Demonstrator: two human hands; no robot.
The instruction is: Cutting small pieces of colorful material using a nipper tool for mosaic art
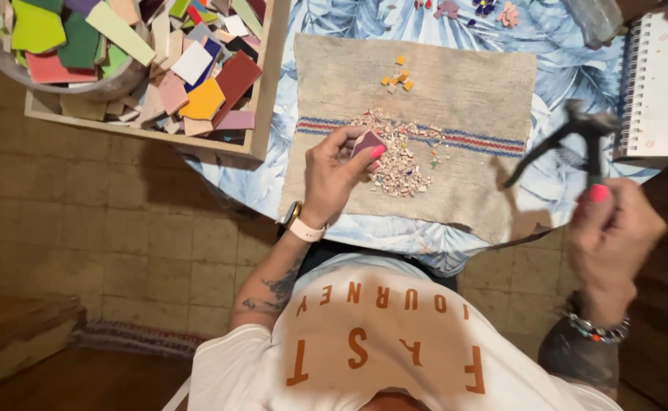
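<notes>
**Head view: tile piece in one hand, nippers in the other**

The left hand rests on a beige cloth spread over the desk, fingers pinching a small dark-pink tile piece between thumb and fingertips. Just beside it lies a pile of tiny tile chips, mostly pale, spilling across the cloth's blue and red stripe. A few orange bits sit well apart, higher on the cloth.

The right hand is raised off the desk's right edge, fingers wrapped round the handles of black nippers; the tool is blurred, so its jaws seem closed but I cannot be sure.

A wooden tray of coloured tile shards sits at the left, with a bowl of larger pieces on it. A spiral notebook lies at the right.
</notes>
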